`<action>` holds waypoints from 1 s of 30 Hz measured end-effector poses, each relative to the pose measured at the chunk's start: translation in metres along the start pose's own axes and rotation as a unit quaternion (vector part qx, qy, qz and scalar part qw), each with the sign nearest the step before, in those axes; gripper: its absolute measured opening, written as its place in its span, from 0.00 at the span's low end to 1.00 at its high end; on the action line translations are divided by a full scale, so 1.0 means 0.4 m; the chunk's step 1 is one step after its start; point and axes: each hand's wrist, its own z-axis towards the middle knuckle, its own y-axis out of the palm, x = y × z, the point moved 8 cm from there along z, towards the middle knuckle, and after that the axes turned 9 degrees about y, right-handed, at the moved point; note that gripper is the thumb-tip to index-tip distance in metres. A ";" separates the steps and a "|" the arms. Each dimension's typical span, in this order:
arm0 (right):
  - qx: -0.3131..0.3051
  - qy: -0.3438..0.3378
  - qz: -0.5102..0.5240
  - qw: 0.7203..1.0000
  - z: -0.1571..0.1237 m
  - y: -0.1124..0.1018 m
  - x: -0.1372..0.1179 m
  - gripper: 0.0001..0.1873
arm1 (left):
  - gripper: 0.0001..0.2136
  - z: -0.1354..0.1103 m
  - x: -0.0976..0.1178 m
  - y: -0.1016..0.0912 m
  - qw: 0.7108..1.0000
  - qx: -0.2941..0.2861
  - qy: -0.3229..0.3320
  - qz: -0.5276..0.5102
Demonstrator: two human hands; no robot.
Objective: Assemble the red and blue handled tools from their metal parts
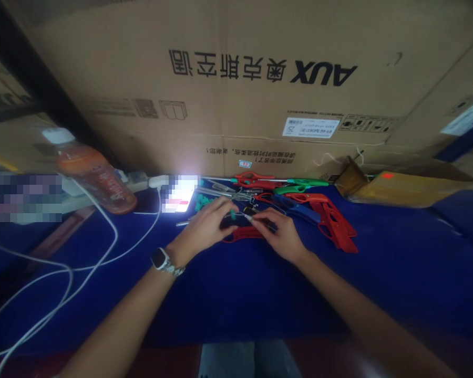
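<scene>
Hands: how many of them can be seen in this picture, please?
2. The left hand, with a watch on its wrist, is by the small teal parts; the right hand is beside it, near the blue handle. None seems hidden.

A big carton (236, 102) (marked AUX) behind the cluttered blue table (236, 294) suggests a storeroom workspace.

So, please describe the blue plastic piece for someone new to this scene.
Find the large cardboard box with upside-down AUX lettering. In front, near the right hand, the blue plastic piece lies beside a red piece, with a green piece behind. Its dark blue sets it apart.
</scene>
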 end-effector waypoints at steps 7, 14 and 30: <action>0.002 0.003 0.014 1.000 0.004 0.001 0.000 0.06 | 0.21 0.021 -0.010 0.041 0.999 -0.029 -0.012 0.033; 0.016 -0.006 0.019 1.000 0.004 -0.003 -0.005 0.06 | 0.15 0.026 -0.006 0.028 0.996 -0.037 0.007 0.081; 0.039 0.027 0.059 0.997 0.010 -0.002 -0.001 0.07 | 0.05 0.012 -0.035 0.016 0.968 -0.033 -0.045 -0.246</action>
